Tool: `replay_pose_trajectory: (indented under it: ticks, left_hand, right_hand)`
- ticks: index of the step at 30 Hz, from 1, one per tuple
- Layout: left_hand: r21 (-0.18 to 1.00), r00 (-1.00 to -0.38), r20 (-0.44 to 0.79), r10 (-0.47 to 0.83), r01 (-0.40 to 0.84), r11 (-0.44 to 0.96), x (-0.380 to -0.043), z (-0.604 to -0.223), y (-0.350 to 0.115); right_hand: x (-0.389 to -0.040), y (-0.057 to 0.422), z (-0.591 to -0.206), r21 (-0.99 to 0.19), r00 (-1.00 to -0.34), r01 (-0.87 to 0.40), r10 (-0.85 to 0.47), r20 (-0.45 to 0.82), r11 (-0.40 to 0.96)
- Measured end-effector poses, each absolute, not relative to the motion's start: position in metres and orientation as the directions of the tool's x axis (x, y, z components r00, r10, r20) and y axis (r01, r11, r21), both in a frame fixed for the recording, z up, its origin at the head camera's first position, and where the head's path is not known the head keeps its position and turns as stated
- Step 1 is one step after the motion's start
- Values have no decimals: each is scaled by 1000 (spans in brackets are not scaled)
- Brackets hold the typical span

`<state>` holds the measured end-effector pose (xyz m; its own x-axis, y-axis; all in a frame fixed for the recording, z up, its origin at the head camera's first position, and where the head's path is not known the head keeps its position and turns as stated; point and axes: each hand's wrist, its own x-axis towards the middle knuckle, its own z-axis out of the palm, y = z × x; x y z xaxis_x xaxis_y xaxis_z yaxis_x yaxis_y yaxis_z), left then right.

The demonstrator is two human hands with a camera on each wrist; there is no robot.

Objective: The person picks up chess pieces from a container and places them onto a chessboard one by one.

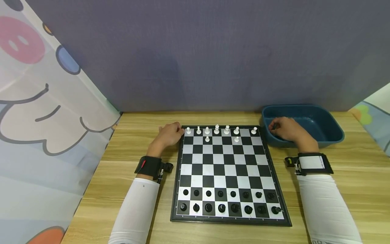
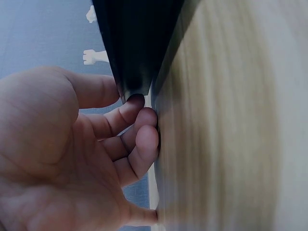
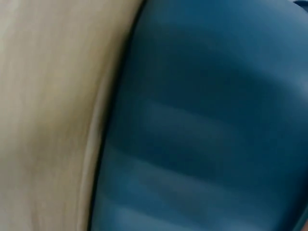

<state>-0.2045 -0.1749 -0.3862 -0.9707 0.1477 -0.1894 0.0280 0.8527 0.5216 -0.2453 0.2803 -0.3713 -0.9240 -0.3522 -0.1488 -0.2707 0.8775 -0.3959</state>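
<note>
The chessboard (image 1: 224, 164) lies flat on the wooden table. My left hand (image 1: 168, 134) is at its far left corner, and in the left wrist view the thumb (image 2: 98, 90) and index finger pinch the black board edge (image 2: 137, 53). White pieces, including a white king (image 1: 226, 129), line the far row, with a gap beside the far right rook (image 1: 254, 130). Two white pawns stand before them, one a white pawn (image 1: 236, 139). Over the left side of the blue basin (image 1: 332, 139), my right hand (image 1: 284, 128) has bent fingers; I cannot tell whether they hold anything.
Two rows of black pieces fill the near side, among them a black pawn (image 1: 233, 194). A grey panel (image 1: 195, 57) rises behind the table (image 1: 131, 135). A cartoon-printed sheet (image 1: 39, 135) hangs at the left. The right wrist view is blurred, showing mostly the basin's wall (image 3: 202, 120).
</note>
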Motion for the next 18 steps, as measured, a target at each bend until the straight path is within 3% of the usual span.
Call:
replay_pose_trajectory:
  ticks: [18]
  left_hand:
    - [523,-971,-191,146,25,852,-204,-386,-175]
  right_hand:
    - [-245,277,-370,-339,-940,-221,-292,-174,915]
